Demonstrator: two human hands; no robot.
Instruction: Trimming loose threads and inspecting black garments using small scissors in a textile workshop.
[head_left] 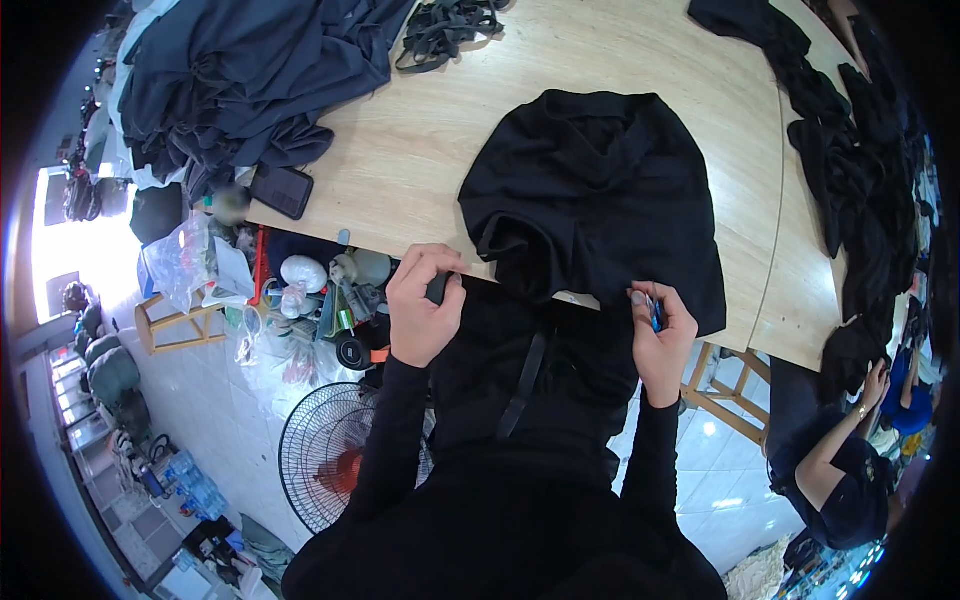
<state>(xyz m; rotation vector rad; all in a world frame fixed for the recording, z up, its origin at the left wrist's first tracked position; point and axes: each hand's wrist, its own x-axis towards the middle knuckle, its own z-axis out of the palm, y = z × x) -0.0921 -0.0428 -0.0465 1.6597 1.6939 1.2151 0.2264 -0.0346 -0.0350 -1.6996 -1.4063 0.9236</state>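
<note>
A pair of black shorts [640, 210] lies on the wooden table, its waistband toward the far side and one leg opening at the near edge. My right hand [668, 345] is at the near right leg, closed round a small blue tool [656, 314] mostly hidden by the fingers; its kind does not show. Left of the shorts, just off the table's edge, my left hand [425, 308] has its fingers curled toward the thumb. Something dark shows between them, and I cannot make out whether it is held or lies behind. A black strap [524, 385] hangs down my front.
Dark navy cloth [250, 75] is heaped at the far left, beside a black phone [282, 191] and tangled black strips [450, 32]. More black garments [850, 150] line the right side. A fan [335, 460], stools [725, 395] and bagged items are below; a co-worker's arm [840, 440] reaches in at right.
</note>
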